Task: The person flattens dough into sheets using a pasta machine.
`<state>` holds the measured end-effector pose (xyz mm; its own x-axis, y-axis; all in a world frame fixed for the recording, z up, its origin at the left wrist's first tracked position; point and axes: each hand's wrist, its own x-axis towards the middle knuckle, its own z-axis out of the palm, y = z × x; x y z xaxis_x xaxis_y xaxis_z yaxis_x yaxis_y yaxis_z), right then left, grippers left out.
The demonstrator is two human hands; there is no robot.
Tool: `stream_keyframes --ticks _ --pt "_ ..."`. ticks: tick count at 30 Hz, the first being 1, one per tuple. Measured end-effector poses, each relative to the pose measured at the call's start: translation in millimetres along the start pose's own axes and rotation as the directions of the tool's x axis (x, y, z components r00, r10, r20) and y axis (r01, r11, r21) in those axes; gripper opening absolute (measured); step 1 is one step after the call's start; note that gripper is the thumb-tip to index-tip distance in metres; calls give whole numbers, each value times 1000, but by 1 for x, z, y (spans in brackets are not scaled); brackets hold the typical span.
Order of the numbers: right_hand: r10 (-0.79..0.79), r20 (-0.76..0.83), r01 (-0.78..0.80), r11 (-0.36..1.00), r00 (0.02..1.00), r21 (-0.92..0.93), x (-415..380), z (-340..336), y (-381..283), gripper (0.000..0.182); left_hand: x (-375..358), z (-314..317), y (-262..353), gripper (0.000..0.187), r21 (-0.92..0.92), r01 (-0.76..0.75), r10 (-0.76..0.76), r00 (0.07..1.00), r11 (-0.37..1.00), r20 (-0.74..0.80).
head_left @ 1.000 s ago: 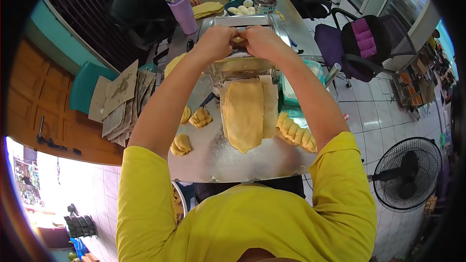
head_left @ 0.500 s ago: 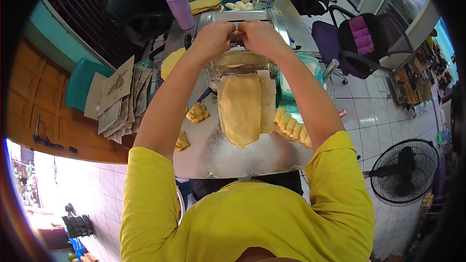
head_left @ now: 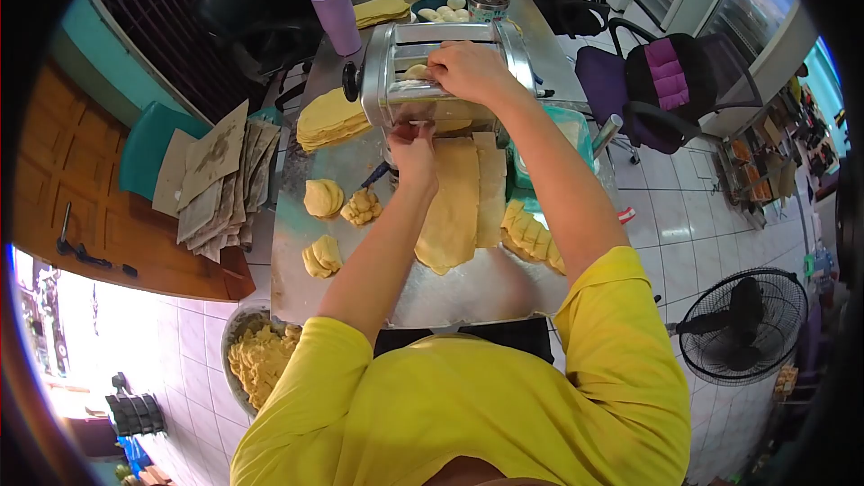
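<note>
A silver pasta machine (head_left: 380,81) stands on the metal table in front of me. At its top opening, my right hand (head_left: 472,72) has its fingers closed on a small piece of dough (head_left: 416,73). Lower down, my left hand (head_left: 414,162) is pinched at the machine's front, by the outlet; what its fingers hold is hidden. A long flat dough sheet (head_left: 450,207) lies below the machine, partly behind my left forearm. Folded dough portions (head_left: 324,198) sit left of that forearm, and a row of dough pieces (head_left: 531,238) lies by my right forearm.
Stacked dough sheets (head_left: 333,120) and a purple tumbler (head_left: 334,13) stand left of the machine. A teal container (head_left: 576,126) is at its right. A basin of dough (head_left: 261,360) stands below the table's left edge. Other people sit farther along the table.
My hands were together over the machine's top. The left hand has come down to the machine's front, while the right stays on top, where a dough piece now shows.
</note>
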<state>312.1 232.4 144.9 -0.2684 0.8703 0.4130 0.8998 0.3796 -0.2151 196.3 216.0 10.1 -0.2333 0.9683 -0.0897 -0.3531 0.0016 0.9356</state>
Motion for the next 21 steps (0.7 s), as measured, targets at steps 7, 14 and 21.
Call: stream_keyframes --ticks 7,14,21 --pt "101 -25 -98 989 995 111 -5 -8 -8 13 2 9 12 18 -191 87 -62 989 978 135" --pt "-20 -137 41 988 990 148 -4 4 0 17 -29 -1 33 17 -278 182 -111 961 943 254" --pt "-72 -68 73 997 995 9 -6 1 -7 29 -41 -14 42 17 -243 304 -219 921 921 322"
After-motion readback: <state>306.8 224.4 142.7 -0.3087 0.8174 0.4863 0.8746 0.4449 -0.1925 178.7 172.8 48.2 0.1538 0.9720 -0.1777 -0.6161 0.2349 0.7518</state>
